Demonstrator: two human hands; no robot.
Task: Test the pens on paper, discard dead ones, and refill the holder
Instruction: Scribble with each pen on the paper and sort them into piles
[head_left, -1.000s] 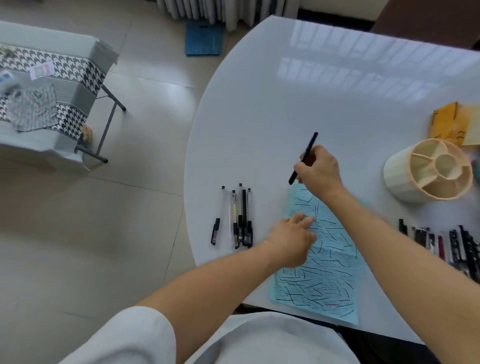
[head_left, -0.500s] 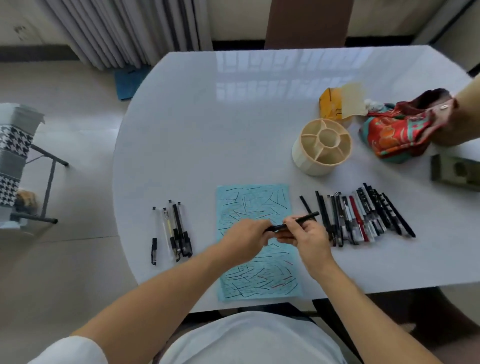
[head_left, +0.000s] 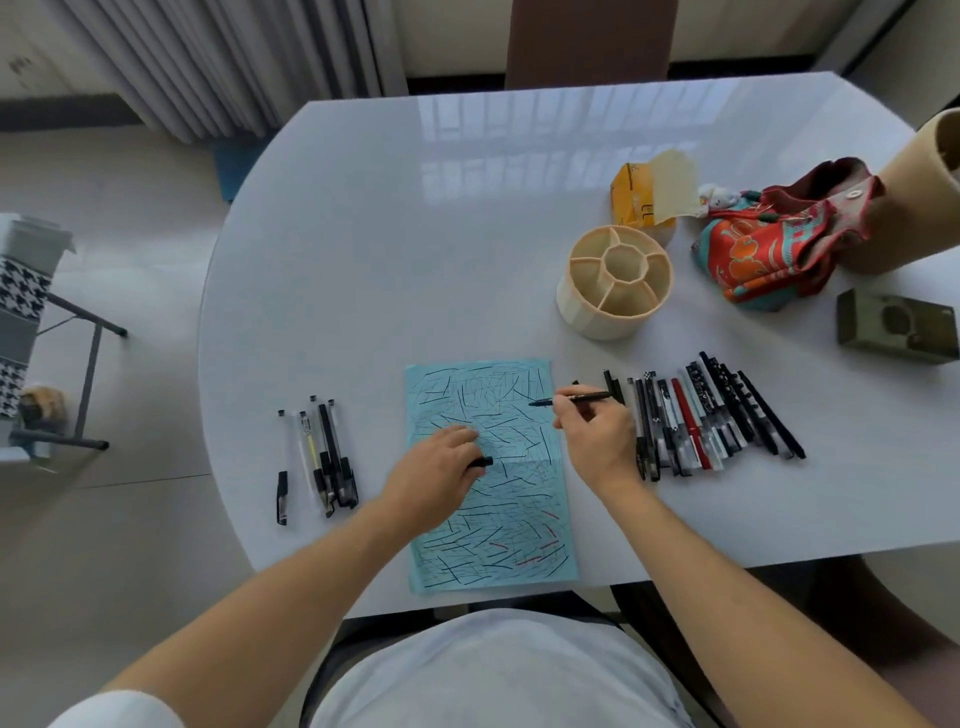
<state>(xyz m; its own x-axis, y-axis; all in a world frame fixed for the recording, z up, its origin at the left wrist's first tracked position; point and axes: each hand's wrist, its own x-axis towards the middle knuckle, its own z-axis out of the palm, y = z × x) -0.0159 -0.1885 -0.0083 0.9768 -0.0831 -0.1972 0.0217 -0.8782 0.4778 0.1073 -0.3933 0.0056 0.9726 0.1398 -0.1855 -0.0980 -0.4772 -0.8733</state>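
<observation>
Holding a black pen (head_left: 570, 399), right hand (head_left: 597, 441) marks scribbled paper (head_left: 493, 519).

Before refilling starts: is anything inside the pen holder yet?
The pen holder shows bare compartments around a centre well, with no pens in them. The very bottoms of the nearer compartments are hidden by its wall.

Orange carton (head_left: 638, 200) with pale flap far beyond the right hand, red patterned cloth pouch (head_left: 763, 254) to its right, olive box (head_left: 894, 325) further right, houndstooth-covered stand (head_left: 23, 291) on floor far left of the left hand
</observation>
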